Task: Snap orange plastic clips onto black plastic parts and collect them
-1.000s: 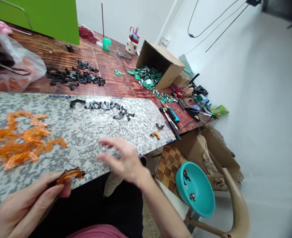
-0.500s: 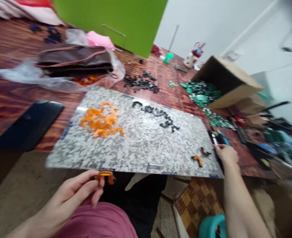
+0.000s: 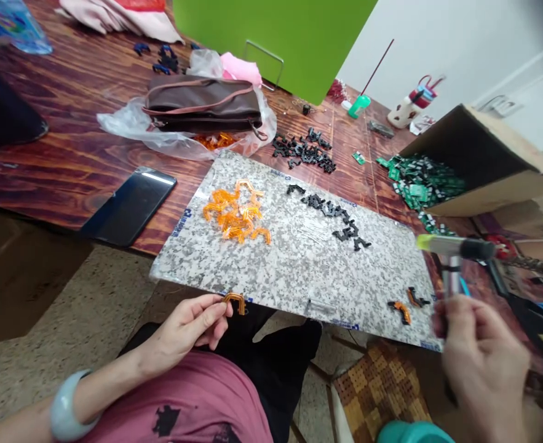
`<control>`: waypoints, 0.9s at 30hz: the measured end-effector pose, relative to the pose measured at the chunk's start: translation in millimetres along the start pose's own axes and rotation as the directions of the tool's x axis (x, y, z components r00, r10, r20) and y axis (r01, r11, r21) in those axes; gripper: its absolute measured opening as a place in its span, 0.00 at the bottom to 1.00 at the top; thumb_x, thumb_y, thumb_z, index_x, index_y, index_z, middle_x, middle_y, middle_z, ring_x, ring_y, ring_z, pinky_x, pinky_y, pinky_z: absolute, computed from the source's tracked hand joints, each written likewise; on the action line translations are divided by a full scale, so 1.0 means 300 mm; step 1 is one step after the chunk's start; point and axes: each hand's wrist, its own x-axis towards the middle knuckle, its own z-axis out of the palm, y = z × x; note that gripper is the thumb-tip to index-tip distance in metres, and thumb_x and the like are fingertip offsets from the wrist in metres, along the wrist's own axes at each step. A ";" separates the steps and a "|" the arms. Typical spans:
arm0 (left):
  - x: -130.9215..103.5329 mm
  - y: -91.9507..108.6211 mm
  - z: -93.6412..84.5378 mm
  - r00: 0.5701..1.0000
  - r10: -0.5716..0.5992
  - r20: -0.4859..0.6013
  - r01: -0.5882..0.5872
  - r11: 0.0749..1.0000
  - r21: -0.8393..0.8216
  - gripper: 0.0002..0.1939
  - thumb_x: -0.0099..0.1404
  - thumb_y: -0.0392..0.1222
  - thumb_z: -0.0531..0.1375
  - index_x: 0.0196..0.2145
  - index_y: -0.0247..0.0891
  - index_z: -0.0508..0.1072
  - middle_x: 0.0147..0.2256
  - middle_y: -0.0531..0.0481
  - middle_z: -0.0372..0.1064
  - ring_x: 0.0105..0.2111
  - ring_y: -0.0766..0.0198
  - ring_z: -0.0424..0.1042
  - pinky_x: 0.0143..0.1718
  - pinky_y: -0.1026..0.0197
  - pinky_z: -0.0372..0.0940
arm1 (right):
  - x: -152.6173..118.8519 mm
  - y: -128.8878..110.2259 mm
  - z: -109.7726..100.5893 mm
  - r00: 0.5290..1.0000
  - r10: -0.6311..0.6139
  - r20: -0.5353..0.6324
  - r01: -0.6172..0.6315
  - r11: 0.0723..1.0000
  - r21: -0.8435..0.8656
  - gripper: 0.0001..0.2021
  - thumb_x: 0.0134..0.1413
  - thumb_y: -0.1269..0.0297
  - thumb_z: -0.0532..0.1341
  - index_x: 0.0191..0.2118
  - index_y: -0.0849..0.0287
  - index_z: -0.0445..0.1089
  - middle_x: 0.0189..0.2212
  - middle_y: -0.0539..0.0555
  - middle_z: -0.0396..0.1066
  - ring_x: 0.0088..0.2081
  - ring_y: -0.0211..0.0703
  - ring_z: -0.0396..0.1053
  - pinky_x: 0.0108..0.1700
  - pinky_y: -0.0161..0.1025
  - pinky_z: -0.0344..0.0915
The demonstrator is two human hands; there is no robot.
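Observation:
My left hand (image 3: 186, 329) pinches a curved orange plastic piece (image 3: 238, 299) at the front edge of the speckled stone board (image 3: 289, 271). In my right hand (image 3: 483, 354) is a small mallet (image 3: 453, 247), its head raised, with one yellow end and one black end; hand and tool are blurred. Near that hand, at the board's right end, lie two joined orange-and-black pieces (image 3: 401, 312). Loose orange pieces (image 3: 234, 215) are heaped on the board's left part. Black pieces (image 3: 333, 212) run in a loose line along its back. A small clear bar (image 3: 321, 306) rests near the front edge.
A dark phone or tablet (image 3: 130, 203) lies left of the board. Behind are a brown bag (image 3: 204, 101) on plastic wrap, more black pieces (image 3: 303, 151), and an open carton (image 3: 478, 160) spilling green parts (image 3: 423, 178). A stool (image 3: 379, 384) stands below.
My right hand has lifted the mallet from beside the board's right end and brought it nearer. My left hand still holds the orange piece. The view has shifted left.

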 end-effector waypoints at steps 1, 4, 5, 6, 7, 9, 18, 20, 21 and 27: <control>0.004 -0.002 -0.004 1.000 -0.006 0.004 0.006 1.000 0.004 0.30 0.55 0.68 0.64 0.32 0.34 0.70 0.19 0.57 0.63 0.18 0.72 0.60 0.19 0.68 0.46 | -0.090 -0.069 0.019 0.998 -0.033 0.044 0.032 0.999 0.021 0.19 0.55 0.39 0.60 0.32 0.49 0.74 0.23 0.56 0.68 0.22 0.44 0.64 0.26 0.45 0.60; 0.013 -0.007 -0.011 0.999 -0.020 0.026 0.020 1.000 -0.002 0.31 0.53 0.69 0.64 0.32 0.34 0.70 0.19 0.57 0.64 0.18 0.72 0.60 0.18 0.68 0.46 | -0.311 -0.235 0.090 0.942 -0.213 0.261 0.158 0.964 0.215 0.10 0.61 0.53 0.60 0.40 0.51 0.74 0.28 0.54 0.74 0.25 0.44 0.71 0.25 0.39 0.67; 0.015 -0.009 -0.013 0.999 -0.022 0.035 0.022 1.000 -0.009 0.31 0.53 0.69 0.64 0.32 0.35 0.70 0.18 0.57 0.64 0.18 0.72 0.60 0.18 0.68 0.45 | -0.360 -0.272 0.114 0.905 -0.280 0.319 0.203 0.946 0.253 0.08 0.63 0.57 0.59 0.41 0.52 0.73 0.29 0.53 0.74 0.26 0.43 0.71 0.26 0.37 0.68; 0.017 -0.011 -0.014 0.999 -0.022 0.044 0.023 1.000 -0.017 0.31 0.52 0.70 0.64 0.32 0.35 0.70 0.18 0.57 0.64 0.17 0.72 0.60 0.18 0.68 0.45 | -0.398 -0.300 0.136 0.867 -0.340 0.365 0.245 0.928 0.281 0.07 0.64 0.61 0.57 0.41 0.53 0.73 0.29 0.52 0.74 0.26 0.41 0.71 0.27 0.35 0.68; 0.018 -0.012 -0.015 0.998 -0.020 0.051 0.022 0.999 -0.026 0.31 0.52 0.70 0.64 0.32 0.34 0.70 0.18 0.58 0.63 0.17 0.72 0.59 0.18 0.69 0.45 | -0.425 -0.320 0.157 0.832 -0.387 0.397 0.281 0.912 0.300 0.07 0.65 0.64 0.56 0.40 0.54 0.72 0.29 0.52 0.73 0.27 0.40 0.71 0.27 0.33 0.67; 0.020 -0.015 -0.016 0.998 -0.008 0.064 0.010 0.999 -0.039 0.31 0.52 0.70 0.64 0.32 0.34 0.70 0.18 0.58 0.63 0.17 0.72 0.59 0.17 0.69 0.46 | -0.453 -0.341 0.195 0.780 -0.449 0.436 0.333 0.888 0.318 0.07 0.65 0.67 0.55 0.40 0.55 0.71 0.29 0.50 0.71 0.27 0.37 0.69 0.27 0.31 0.66; 0.028 -0.022 -0.013 0.994 0.022 0.103 -0.018 0.999 -0.044 0.28 0.55 0.67 0.63 0.31 0.35 0.69 0.19 0.57 0.63 0.17 0.71 0.59 0.17 0.68 0.46 | -0.453 -0.388 0.197 0.763 -0.493 0.418 0.391 0.867 0.307 0.07 0.65 0.69 0.55 0.41 0.55 0.70 0.27 0.50 0.70 0.25 0.37 0.68 0.26 0.30 0.64; 0.027 -0.021 -0.014 0.994 0.028 0.106 -0.023 0.999 -0.047 0.28 0.56 0.67 0.63 0.31 0.35 0.70 0.19 0.57 0.63 0.17 0.71 0.59 0.17 0.67 0.46 | -0.459 -0.399 0.173 0.802 -0.490 0.341 0.396 0.864 0.310 0.07 0.64 0.69 0.55 0.41 0.54 0.70 0.28 0.51 0.70 0.25 0.38 0.68 0.26 0.32 0.65; 0.026 -0.019 -0.014 0.994 0.031 0.106 -0.026 0.999 -0.048 0.28 0.56 0.67 0.63 0.31 0.35 0.69 0.19 0.57 0.63 0.17 0.72 0.58 0.17 0.67 0.46 | -0.463 -0.400 0.169 0.815 -0.490 0.310 0.401 0.862 0.309 0.07 0.64 0.69 0.55 0.41 0.54 0.70 0.28 0.52 0.70 0.25 0.39 0.68 0.27 0.33 0.65; 0.024 -0.014 -0.014 0.994 0.036 0.100 -0.034 0.999 -0.024 0.28 0.55 0.67 0.63 0.31 0.35 0.69 0.18 0.58 0.62 0.17 0.71 0.58 0.17 0.67 0.45 | -0.459 -0.380 0.226 0.732 -0.516 0.445 0.413 0.856 0.312 0.08 0.65 0.70 0.55 0.40 0.57 0.72 0.25 0.50 0.68 0.24 0.37 0.68 0.26 0.31 0.65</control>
